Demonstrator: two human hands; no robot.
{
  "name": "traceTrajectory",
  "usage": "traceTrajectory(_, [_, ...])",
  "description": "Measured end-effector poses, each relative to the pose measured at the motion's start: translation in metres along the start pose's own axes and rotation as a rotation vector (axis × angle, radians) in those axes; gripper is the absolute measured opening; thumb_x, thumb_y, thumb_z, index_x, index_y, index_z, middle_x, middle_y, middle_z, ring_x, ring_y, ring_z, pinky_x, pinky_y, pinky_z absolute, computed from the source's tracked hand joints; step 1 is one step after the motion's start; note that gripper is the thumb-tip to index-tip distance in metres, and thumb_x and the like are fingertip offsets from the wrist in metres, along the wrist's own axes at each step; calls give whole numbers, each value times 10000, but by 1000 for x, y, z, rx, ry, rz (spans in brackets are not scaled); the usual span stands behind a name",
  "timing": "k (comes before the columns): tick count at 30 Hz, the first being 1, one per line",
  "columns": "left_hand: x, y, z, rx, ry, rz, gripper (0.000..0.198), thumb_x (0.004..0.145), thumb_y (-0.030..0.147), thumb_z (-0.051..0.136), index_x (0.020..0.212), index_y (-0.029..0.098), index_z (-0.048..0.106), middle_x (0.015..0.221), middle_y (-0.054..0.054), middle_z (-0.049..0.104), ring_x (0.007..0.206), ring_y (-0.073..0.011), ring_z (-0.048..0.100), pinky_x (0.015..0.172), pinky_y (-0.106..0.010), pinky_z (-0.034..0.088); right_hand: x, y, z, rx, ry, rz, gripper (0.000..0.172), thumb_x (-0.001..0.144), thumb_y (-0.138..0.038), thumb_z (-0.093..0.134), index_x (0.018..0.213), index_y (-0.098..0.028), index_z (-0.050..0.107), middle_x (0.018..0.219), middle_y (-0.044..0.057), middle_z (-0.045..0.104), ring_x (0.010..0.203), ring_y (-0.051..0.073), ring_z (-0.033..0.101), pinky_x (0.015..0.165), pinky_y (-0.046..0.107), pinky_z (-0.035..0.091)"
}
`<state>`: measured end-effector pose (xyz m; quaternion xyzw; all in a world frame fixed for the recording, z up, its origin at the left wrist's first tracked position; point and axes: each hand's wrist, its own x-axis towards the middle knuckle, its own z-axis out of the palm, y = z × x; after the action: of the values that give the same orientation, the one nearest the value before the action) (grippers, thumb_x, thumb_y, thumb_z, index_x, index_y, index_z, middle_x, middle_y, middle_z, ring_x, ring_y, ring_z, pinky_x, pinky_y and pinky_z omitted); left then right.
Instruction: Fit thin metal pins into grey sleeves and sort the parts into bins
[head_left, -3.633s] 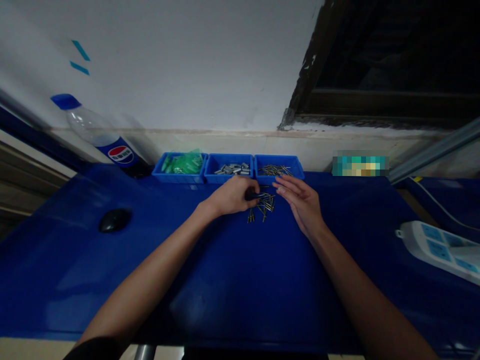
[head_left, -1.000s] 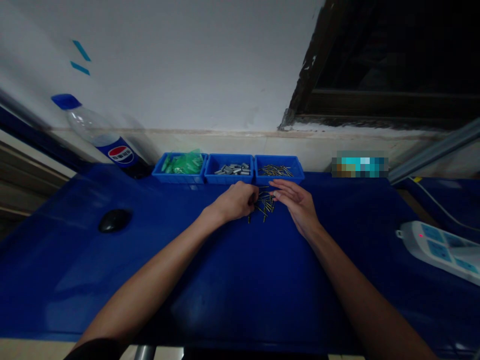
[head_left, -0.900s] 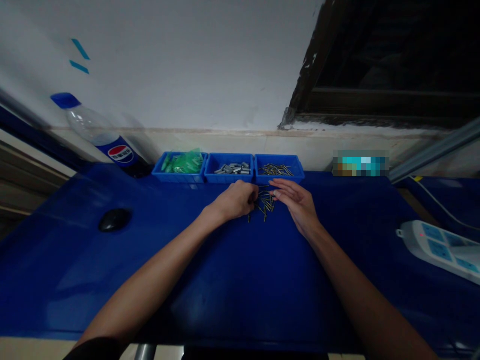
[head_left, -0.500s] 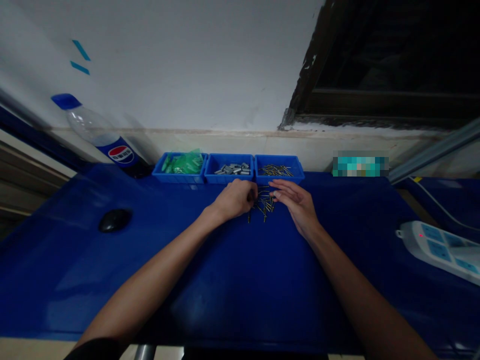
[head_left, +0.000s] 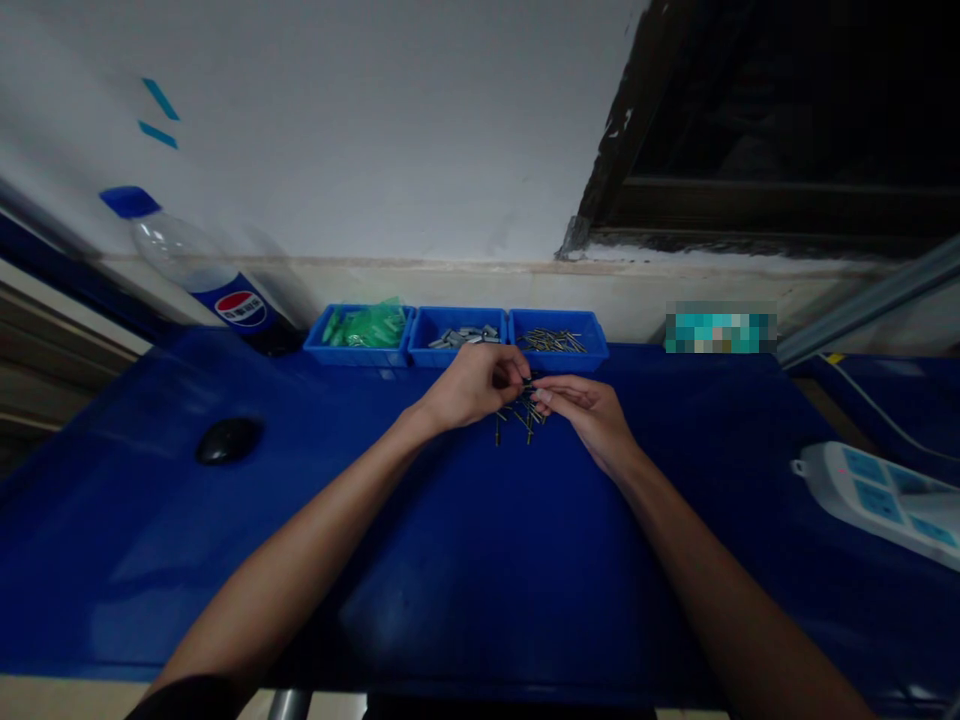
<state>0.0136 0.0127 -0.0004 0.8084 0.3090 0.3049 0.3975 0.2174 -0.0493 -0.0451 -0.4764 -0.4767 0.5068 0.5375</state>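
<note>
A loose heap of small metal pins point(head_left: 521, 418) lies on the blue table point(head_left: 450, 560), just in front of three blue bins. Above the heap my left hand point(head_left: 472, 385) is closed in a pinch on a small dark part that I cannot make out. My right hand point(head_left: 585, 405) meets it fingertip to fingertip, its fingers pinched on a thin pin at the same spot. The right bin point(head_left: 557, 340) holds more pins, the middle bin point(head_left: 459, 338) holds several small grey metal pieces, and the left bin point(head_left: 358, 330) holds green plastic bags.
A cola bottle point(head_left: 202, 275) leans against the wall at the back left. A black mouse point(head_left: 227, 440) sits on the table's left side. A white power strip point(head_left: 877, 490) with a cable lies at the right edge.
My left hand has lifted off the heap and moved slightly up and right. My right hand has gone from flat and open to pinched, and the two hands now meet above the pins.
</note>
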Motion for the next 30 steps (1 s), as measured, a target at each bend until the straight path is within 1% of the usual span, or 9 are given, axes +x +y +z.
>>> traceTrajectory(3, [0, 0, 0, 18, 6, 18, 100, 827, 140, 669, 915, 132, 714, 852, -62, 769, 734, -145, 726, 706, -263, 580, 0, 3, 0, 64, 5, 10, 295, 733, -366, 932, 985, -235, 852, 827, 50, 831, 730, 202, 760, 713, 346, 572])
traceTrajectory(5, [0, 0, -1, 30, 3, 25, 99, 832, 136, 661, 915, 131, 714, 863, -68, 772, 741, -149, 728, 711, -267, 580, 1, 5, -1, 86, 9, 5, 290, 739, -367, 933, 984, -235, 851, 836, 51, 832, 737, 198, 760, 717, 339, 565])
traceTrajectory(8, [0, -1, -1, 62, -6, 41, 100, 838, 130, 652, 916, 133, 715, 858, -65, 769, 736, -151, 721, 715, -275, 575, 2, 5, -1, 87, 29, -2, 268, 747, -375, 927, 959, -231, 853, 842, 57, 833, 741, 189, 753, 719, 331, 553])
traceTrajectory(12, [0, 0, -2, 123, -3, 60, 94, 839, 122, 645, 903, 138, 713, 835, -56, 760, 738, -156, 715, 715, -282, 562, 2, 3, -1, 74, 63, 6, 273, 720, -382, 933, 926, -220, 853, 804, 60, 824, 720, 193, 737, 710, 341, 548])
traceTrajectory(23, [0, 4, -3, 200, -13, 94, 111, 849, 120, 606, 899, 146, 702, 838, -49, 757, 736, -150, 696, 718, -280, 537, 2, 3, -1, 71, 76, 35, 267, 728, -382, 916, 925, -214, 847, 837, 76, 832, 757, 216, 758, 752, 374, 578])
traceTrajectory(30, [0, 8, -4, 216, 22, 116, 105, 855, 112, 600, 885, 150, 693, 826, -36, 746, 722, -143, 684, 711, -275, 526, 2, 1, -1, 111, 74, 54, 288, 714, -358, 930, 953, -218, 849, 873, 75, 844, 774, 212, 771, 778, 372, 585])
